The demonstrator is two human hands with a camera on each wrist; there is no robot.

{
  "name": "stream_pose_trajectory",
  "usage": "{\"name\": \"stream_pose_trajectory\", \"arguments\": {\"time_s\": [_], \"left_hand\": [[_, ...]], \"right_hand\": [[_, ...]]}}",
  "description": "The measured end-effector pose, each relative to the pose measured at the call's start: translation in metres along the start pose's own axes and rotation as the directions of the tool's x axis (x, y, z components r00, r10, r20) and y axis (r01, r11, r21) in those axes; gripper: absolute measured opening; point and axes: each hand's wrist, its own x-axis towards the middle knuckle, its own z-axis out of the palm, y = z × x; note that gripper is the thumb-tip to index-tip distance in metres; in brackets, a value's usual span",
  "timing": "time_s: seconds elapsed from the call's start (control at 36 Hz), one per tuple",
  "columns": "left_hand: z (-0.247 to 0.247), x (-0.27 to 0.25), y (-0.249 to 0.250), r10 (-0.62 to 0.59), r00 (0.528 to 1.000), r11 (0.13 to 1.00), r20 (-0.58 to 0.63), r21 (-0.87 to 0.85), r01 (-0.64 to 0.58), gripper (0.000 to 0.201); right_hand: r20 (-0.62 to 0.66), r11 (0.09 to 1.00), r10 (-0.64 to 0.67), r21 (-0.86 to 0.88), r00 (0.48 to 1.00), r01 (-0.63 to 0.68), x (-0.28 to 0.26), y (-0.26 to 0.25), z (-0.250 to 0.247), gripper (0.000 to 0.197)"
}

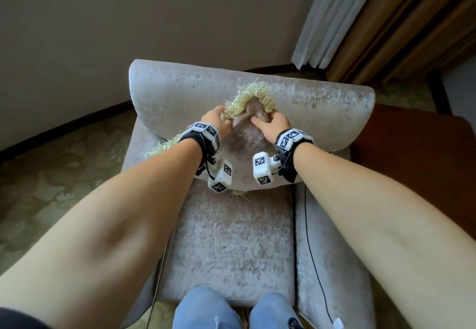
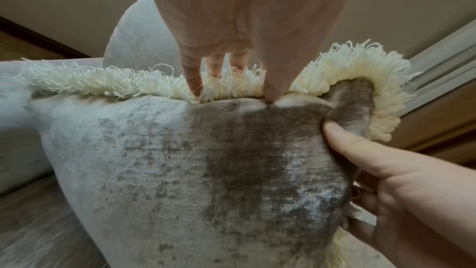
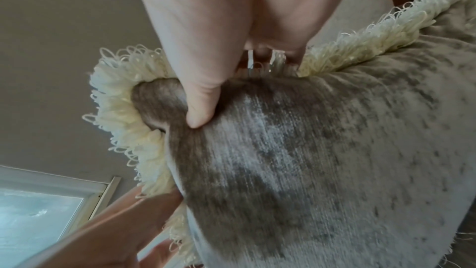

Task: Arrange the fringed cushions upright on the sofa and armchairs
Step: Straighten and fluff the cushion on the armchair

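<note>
a grey cushion (image 1: 244,143) with a pale yellow fringe (image 1: 239,99) stands on one corner on the seat of a grey armchair (image 1: 226,238), leaning on the chair's back. its top corner points up, between the two hands.

the left hand (image 1: 216,119) pinches the upper left edge, right by the top corner. its fingers (image 2: 192,76) curl down into the fringe and the thumb presses on the seam from the front.

the right hand (image 1: 270,125) pinches the other side of that corner. its thumb (image 3: 201,107) pushes into the grey cloth on the front, and the other fingers go behind the fringe. the corner is bunched up into a little fold next to the thumb.

the two hands are close, with the corner between them. a brown table (image 1: 417,148) is just beside the chair on the right. curtains (image 1: 373,19) hang in the room's corner behind it.
</note>
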Motion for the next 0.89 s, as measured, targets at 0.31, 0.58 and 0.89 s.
{"name": "stream_pose_trajectory", "arguments": {"time_s": [0.31, 0.58, 0.89], "left_hand": [[0.001, -0.007, -0.001, 0.022, 1.0, 1.0, 0.021, 0.012, -0.022, 0.047], [0.005, -0.009, 0.002, 0.054, 0.998, 0.995, 0.012, 0.082, -0.055, 0.03], [-0.016, -0.006, 0.009, 0.105, 0.988, 0.985, -0.111, 0.149, -0.088, 0.015]], "right_hand": [[0.11, 0.978, 0.162, -0.149, 0.981, -0.145, 0.0, 0.004, 0.007, 0.061], [0.025, 0.981, 0.104, -0.165, 0.994, -0.098, -0.004, 0.006, 0.008, 0.034], [-0.025, 0.989, 0.022, -0.145, 0.999, -0.025, -0.011, -0.014, 0.004, 0.038]]}}
